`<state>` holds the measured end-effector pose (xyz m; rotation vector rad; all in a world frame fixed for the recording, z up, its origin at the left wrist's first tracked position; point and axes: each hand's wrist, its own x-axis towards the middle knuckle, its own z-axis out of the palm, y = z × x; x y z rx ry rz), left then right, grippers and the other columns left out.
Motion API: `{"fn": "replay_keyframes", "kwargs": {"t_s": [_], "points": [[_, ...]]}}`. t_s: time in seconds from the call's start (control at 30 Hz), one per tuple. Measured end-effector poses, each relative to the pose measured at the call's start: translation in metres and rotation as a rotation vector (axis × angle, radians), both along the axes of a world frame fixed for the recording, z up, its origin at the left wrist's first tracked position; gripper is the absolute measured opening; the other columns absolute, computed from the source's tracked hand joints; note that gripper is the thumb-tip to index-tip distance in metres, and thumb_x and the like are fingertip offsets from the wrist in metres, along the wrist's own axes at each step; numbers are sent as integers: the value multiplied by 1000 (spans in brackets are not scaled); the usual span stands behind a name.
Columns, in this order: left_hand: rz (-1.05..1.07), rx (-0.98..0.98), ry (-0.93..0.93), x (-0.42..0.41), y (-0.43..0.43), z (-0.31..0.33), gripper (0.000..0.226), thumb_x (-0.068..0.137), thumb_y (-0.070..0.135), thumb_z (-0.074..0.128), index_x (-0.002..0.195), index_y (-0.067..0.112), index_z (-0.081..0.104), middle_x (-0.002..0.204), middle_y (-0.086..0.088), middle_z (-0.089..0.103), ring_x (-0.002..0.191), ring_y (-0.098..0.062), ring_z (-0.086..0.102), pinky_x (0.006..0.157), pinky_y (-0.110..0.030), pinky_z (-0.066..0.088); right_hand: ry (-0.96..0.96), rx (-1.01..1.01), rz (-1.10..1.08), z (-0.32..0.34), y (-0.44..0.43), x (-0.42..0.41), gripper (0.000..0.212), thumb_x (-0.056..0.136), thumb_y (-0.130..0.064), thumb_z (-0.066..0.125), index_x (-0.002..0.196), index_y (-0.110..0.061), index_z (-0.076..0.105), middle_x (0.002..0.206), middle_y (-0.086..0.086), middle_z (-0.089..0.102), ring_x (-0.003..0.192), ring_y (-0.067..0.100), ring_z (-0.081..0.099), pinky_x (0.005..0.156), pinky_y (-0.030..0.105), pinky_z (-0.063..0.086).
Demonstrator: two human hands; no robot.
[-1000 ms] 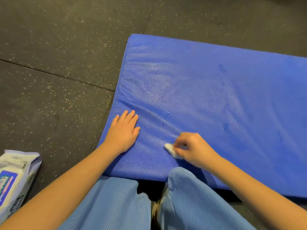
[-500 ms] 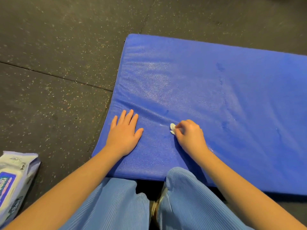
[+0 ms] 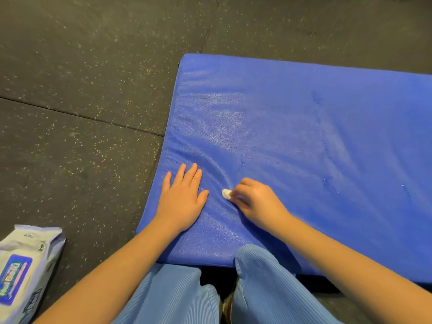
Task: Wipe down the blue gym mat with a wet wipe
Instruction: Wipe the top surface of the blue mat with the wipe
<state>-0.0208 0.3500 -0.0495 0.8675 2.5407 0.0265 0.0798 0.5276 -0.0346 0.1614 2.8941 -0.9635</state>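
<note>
- Fingers [image 3: 243,191] of right hand [image 3: 256,203] are curled, pinching a small wadded wet wipe [image 3: 226,193] down onto the blue gym mat [image 3: 304,136], near its near-left corner.
- Left hand [image 3: 183,199] lies flat just beside the wipe, fingers straight, pressing the mat and holding nothing.
- Step judged: wiping under way in the left zone. Sheen shows there, and the right part looks undone.
- Next move calls for firm downward pressure and strokes working rightward, with the left hand bracing against ripples.
- Mat lies flat on floor [image 3: 81,78]. Its long axis runs left to right, short end at left, right end out of frame.
</note>
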Motion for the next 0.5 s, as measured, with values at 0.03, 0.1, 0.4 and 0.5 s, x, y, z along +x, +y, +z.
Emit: {"fn": "replay_keyframes", "kwargs": {"t_s": [0.03,0.1,0.4,0.5], "points": [[1,-5,-3,0,1,1,73,90,53,3,155,21,6,162,6,-4,148,-17,-9,119,-43,-5,-9,36,16,-2,11,-7,32,90,-36,57,79,-7,67,78,10,58,69,32,57,56,38,47],[-1,-9,-4,0,1,1,77,85,54,0,155,21,5,162,6,-4,148,-17,-10,119,-43,-6,12,150,-139,-14,36,-28,35,92,-35,59,77,-4,64,79,13,56,70,34,54,55,40,47],[-8,-36,1,1,3,5,97,68,57,-21,155,21,6,162,6,-4,148,-18,-10,118,-44,-6,25,49,50,-17,28,-34,18,89,-22,66,77,-7,66,77,10,54,66,31,54,52,34,42],[-10,-40,4,2,2,6,97,69,57,-21,155,20,5,162,5,-5,148,-19,-11,117,-44,-7,40,193,-292,-31,62,-64,28,92,-17,62,73,3,61,74,15,48,65,36,52,51,34,36]]}}
